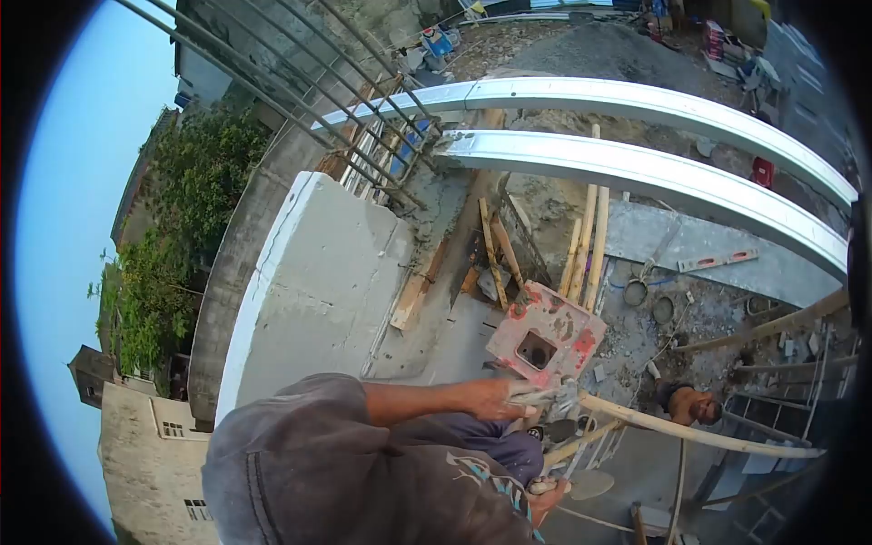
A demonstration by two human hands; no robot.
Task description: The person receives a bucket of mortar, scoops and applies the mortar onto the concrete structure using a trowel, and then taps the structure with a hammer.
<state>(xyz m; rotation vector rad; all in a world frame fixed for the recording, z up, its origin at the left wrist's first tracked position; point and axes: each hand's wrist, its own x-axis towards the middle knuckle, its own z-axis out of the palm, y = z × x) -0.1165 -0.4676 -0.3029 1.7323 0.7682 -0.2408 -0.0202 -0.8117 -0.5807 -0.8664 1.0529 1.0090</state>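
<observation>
My left hand point(498, 400) reaches out from a dark, dusty sleeve, fingers stretched and greyish at the tips. It is beside a grey, lumpy thing point(569, 396) at the end of a wooden pole; whether they touch I cannot tell. Just above is a red, square, stool-like piece point(581, 329) with a square hole, smeared with mortar. Lower down, my right hand point(548, 498) is closed around the handle of a trowel point(591, 484), whose grey oval blade points right. My dark trousers point(520, 452) show between the arms.
A grey plastered wall top point(318, 263) runs beside me, with steel bars point(300, 91) rising past it. Two white beams point(636, 162) cross above. A long wooden pole point(699, 427) slants right. Below are a co-worker point(695, 404), a spirit level point(718, 261), several poles point(590, 245) and rubble.
</observation>
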